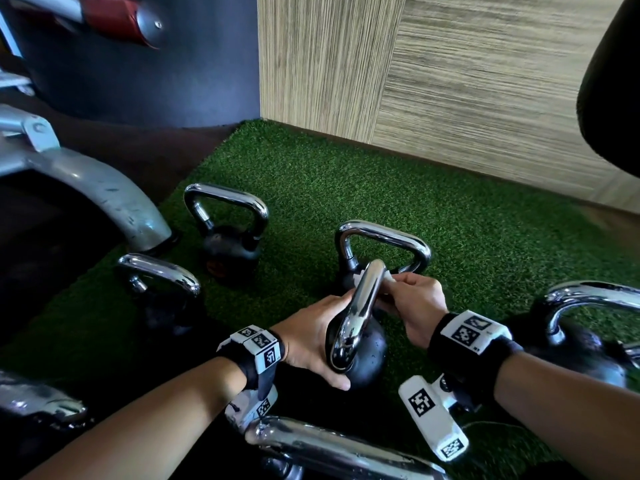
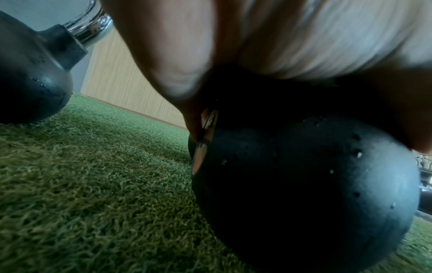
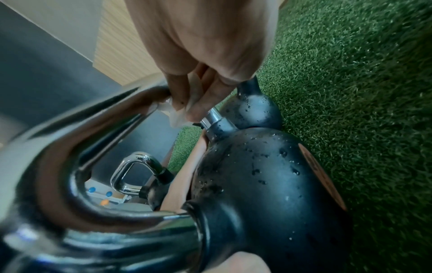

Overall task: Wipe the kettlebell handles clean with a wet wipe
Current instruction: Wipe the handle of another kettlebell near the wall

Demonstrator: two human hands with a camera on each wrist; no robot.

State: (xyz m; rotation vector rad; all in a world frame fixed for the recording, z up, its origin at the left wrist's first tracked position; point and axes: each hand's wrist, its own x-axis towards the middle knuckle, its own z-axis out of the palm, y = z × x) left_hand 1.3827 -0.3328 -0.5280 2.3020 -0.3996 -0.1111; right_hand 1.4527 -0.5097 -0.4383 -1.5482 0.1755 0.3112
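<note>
the kettlebell (image 1: 360,355) sits on the green turf (image 1: 381,188), between both hands. the left hand (image 1: 311,337) wraps around its black ball, thumb curled under the near side, steadying it. the right hand (image 1: 415,303) pinches a white wet wipe (image 3: 177,110) against the far end of the chrome handle (image 1: 360,306). water drops dot the black ball. another kettlebell (image 1: 377,251) stands just behind, and more stand around on the turf.
</note>
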